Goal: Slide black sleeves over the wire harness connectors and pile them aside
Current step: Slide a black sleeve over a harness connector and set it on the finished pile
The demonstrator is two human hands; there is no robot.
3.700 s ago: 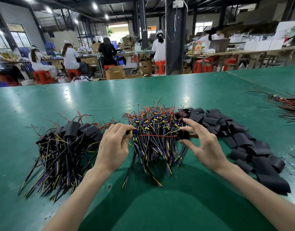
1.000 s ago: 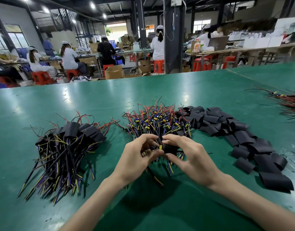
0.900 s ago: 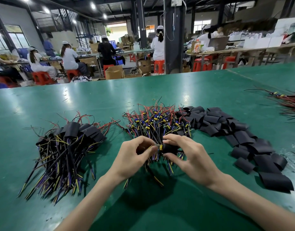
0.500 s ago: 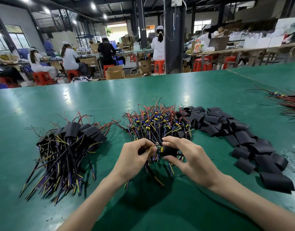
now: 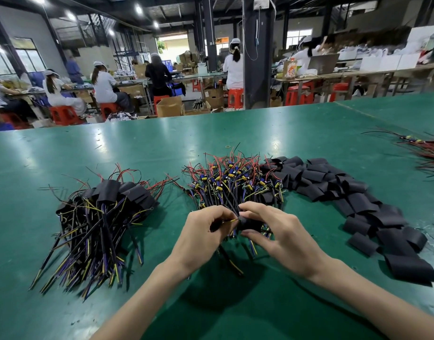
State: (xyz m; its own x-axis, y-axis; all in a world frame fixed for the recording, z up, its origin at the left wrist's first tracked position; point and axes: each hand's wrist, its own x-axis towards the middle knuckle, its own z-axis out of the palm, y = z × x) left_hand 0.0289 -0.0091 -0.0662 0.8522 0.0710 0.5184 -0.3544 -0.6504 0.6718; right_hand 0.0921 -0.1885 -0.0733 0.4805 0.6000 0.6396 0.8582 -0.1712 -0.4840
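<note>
My left hand (image 5: pixel 201 238) pinches the wires of one harness (image 5: pixel 229 221) just in front of the bare harness pile (image 5: pixel 233 180). My right hand (image 5: pixel 282 238) grips a black sleeve (image 5: pixel 247 223) that sits over that harness's end; the connector inside it is hidden. Both hands meet above the green table (image 5: pixel 162 148). A pile of sleeved harnesses (image 5: pixel 100 217) lies to the left. Loose black sleeves (image 5: pixel 358 204) are spread to the right.
More red and black wires (image 5: pixel 426 150) lie at the table's far right edge. Beyond the far table edge, several people sit on red stools at other benches. A dark pillar (image 5: pixel 257 52) stands behind the table.
Earlier my hands were apart at the pile, the right one pinching a sleeve. They came together near me, and the sleeve now covers the harness end between them.
</note>
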